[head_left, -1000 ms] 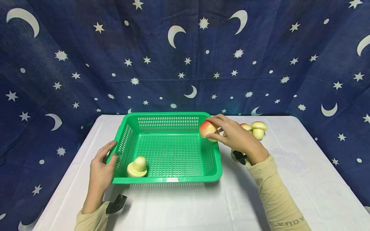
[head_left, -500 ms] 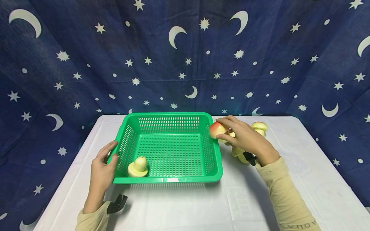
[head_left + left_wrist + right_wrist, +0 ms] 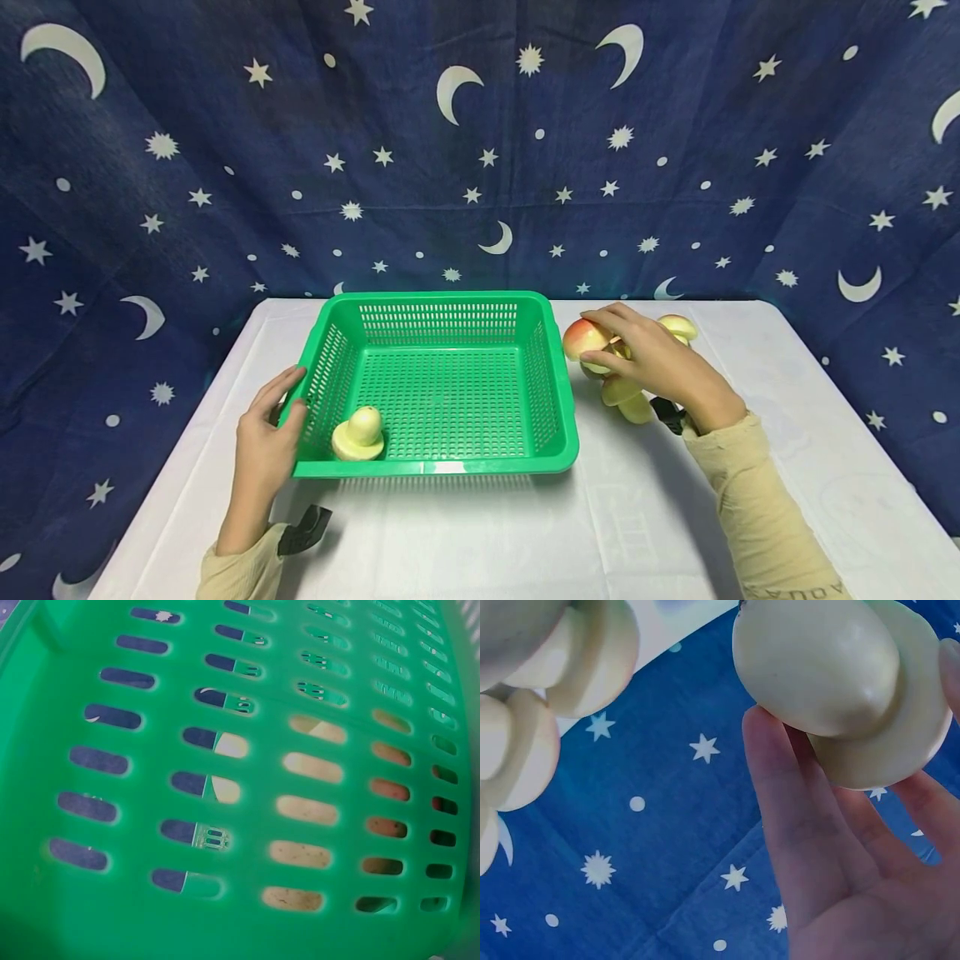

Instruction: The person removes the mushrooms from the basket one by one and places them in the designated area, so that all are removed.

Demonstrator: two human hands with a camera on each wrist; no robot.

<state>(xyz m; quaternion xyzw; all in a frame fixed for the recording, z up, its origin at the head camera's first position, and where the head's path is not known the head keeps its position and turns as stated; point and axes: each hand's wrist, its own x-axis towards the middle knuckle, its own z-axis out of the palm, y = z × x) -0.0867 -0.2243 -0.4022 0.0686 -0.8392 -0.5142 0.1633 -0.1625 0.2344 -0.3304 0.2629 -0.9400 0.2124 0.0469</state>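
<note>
My right hand [image 3: 660,354] holds a toy mushroom [image 3: 584,338] with a red-and-yellow cap, to the right of the green basket. In the right wrist view, fingers hold the mushroom [image 3: 817,667] by its cap with the pale stem facing the camera. My left hand [image 3: 264,429] grips the left rim of the slotted plastic basket [image 3: 435,467]. Inside its near left corner stands one pale yellow mushroom [image 3: 360,435], cap down and stem up. The left wrist view shows the basket wall [image 3: 45,900] up close, with a mushroom partly visible through the slots.
Several more mushrooms [image 3: 628,400] lie right of the basket, partly hidden under my right hand; one [image 3: 678,326] sits behind it. A white cloth covers the table [image 3: 480,542]. A dark blue curtain [image 3: 420,167] with moons and stars hangs behind.
My right hand has moved right with the mushroom, from over the basket's right rim to outside it, near the other mushrooms. My left hand and the basket have stayed in place.
</note>
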